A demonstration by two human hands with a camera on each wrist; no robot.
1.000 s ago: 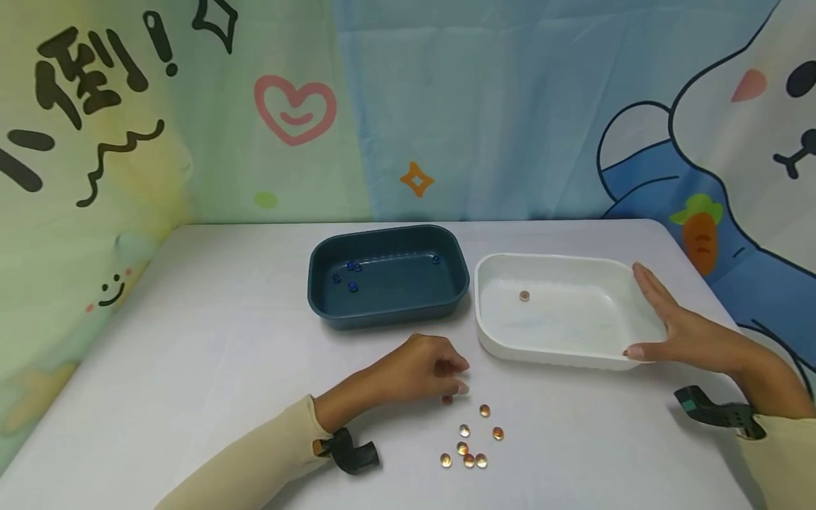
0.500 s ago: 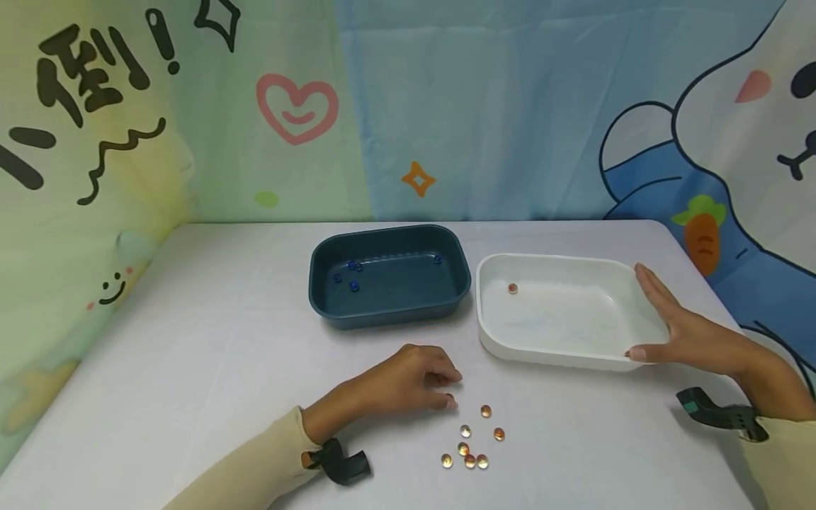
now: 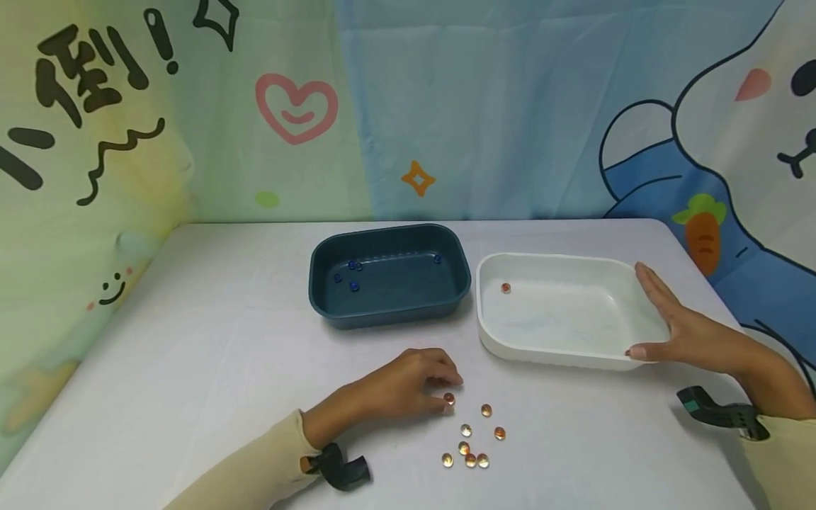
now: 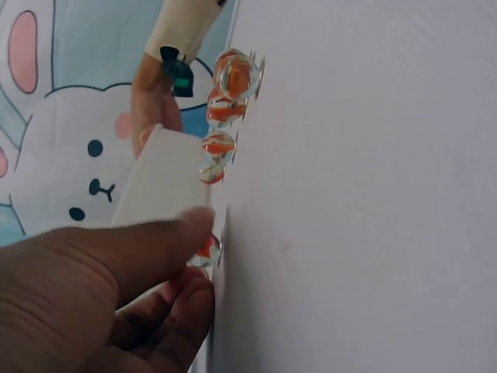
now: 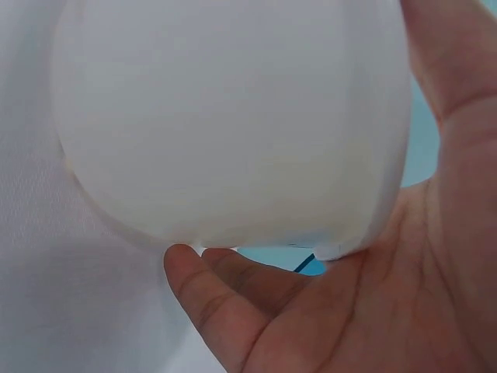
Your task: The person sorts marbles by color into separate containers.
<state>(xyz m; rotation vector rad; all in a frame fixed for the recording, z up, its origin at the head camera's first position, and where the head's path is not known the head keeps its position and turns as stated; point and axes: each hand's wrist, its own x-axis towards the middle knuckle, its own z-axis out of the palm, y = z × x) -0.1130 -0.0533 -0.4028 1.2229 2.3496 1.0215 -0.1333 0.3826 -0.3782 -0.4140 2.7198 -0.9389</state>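
Observation:
My left hand (image 3: pixel 408 384) is low over the table, thumb and fingertips around an orange-swirled glass marble (image 3: pixel 449 399). In the left wrist view, that marble (image 4: pixel 206 250) shows between the thumb and fingers, at the tabletop. Several similar marbles (image 3: pixel 464 448) lie just to the hand's right. My right hand (image 3: pixel 695 340) holds the right end of a white tray (image 3: pixel 574 358), thumb at the near side and fingers at the far side. Its wall (image 5: pixel 233 140) fills much of the right wrist view. One orange marble (image 3: pixel 506 287) rests inside near the left end.
A dark teal tray (image 3: pixel 389 316) with several small blue marbles (image 3: pixel 354 286) stands left of the white tray, close beside it. Both stand on a white-covered table (image 3: pixel 223 319). A printed cloth (image 3: pixel 510 106) hangs behind the table.
My left hand has moved slightly left and down, its thumb and fingers coming around the marble, which stays in place. The marble in the white tray has rolled left. The right hand keeps its hold.

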